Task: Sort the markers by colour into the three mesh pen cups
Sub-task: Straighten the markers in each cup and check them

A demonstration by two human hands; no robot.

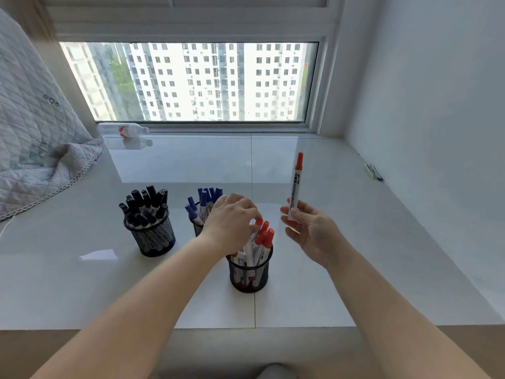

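**Red marker up, fingers at the red cup**

Our right hand [306,231] is raised, pinching a red marker [295,187] upright; we read "WHITEBOARD" on it. Our left hand [232,222] bends down, fingertips curled on red markers [262,236] in the cup [249,272] below it. Black and blue cups stand left.

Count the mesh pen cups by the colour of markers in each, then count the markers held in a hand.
Cup with black markers: 1
Cup with blue markers: 1
Cup with red markers: 1
Red marker held upright in the right hand: 1
Total: 3 cups, 1 marker in hand
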